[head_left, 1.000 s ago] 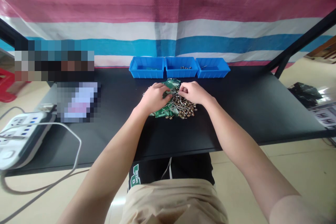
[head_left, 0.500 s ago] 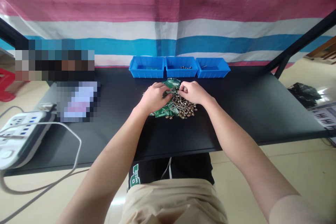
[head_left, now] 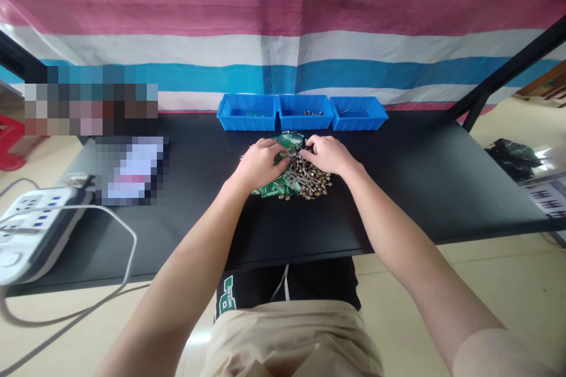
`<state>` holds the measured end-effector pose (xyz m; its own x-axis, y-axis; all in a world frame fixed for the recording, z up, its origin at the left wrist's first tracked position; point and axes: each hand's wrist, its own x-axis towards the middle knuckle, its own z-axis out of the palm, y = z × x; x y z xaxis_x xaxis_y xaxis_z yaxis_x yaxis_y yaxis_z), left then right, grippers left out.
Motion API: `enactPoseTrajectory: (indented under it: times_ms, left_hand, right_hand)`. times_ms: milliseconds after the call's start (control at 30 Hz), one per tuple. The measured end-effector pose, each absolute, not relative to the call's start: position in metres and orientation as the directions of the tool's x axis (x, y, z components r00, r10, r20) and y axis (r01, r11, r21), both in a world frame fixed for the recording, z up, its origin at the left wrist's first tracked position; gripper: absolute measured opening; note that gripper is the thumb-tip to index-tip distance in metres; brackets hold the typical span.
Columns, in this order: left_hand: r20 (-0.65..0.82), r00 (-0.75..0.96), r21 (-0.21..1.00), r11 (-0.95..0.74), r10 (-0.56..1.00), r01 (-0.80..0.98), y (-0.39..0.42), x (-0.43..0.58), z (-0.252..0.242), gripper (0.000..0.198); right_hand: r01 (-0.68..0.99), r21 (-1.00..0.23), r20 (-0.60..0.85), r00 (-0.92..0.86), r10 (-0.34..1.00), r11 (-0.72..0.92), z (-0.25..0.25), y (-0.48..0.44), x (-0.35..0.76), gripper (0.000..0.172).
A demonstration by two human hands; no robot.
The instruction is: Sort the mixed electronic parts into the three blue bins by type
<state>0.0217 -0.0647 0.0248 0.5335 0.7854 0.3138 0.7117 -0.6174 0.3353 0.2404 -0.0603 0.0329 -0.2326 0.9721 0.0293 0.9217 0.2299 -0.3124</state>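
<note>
A mixed pile lies on the black table. On its right are metal pins with thin shanks and brass-coloured heads; small green pieces lie to the left and at the back. My left hand rests over the pile's left side, its fingers curved and its thumb apart, with pieces showing in the gap. At the right edge of the pile, my right hand is open, thumb and forefinger separated just above the pins. I see nothing held in it.
Behind the pile stand three blue bins, the left bin, the middle bin with some brass-coloured parts, and the right bin. A white power strip with cables and a blurred phone-like object lie on the left.
My right hand's thumb and forefinger have parted from a pinch, and the hand has stayed at the pile's right side. My left hand is nearly still.
</note>
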Motion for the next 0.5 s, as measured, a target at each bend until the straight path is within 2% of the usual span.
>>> enactPoseTrajectory:
  times_ms: [133, 500]
  left_hand:
    - [0.313, 0.534, 0.336, -0.617, 0.785, 0.711, -0.0647, 0.0216, 0.0248, 0.023]
    - [0.337, 0.531, 0.342, -0.627, 0.777, 0.7, -0.0644, 0.0216, 0.023, 0.022]
  right_hand:
    - [0.891, -0.343, 0.003, -0.316, 0.949, 0.298, 0.0342, -0.0608, 0.2411, 0.029]
    - [0.841, -0.444, 0.043, -0.325, 0.945, 0.309, 0.0276, -0.057, 0.2452, 0.015]
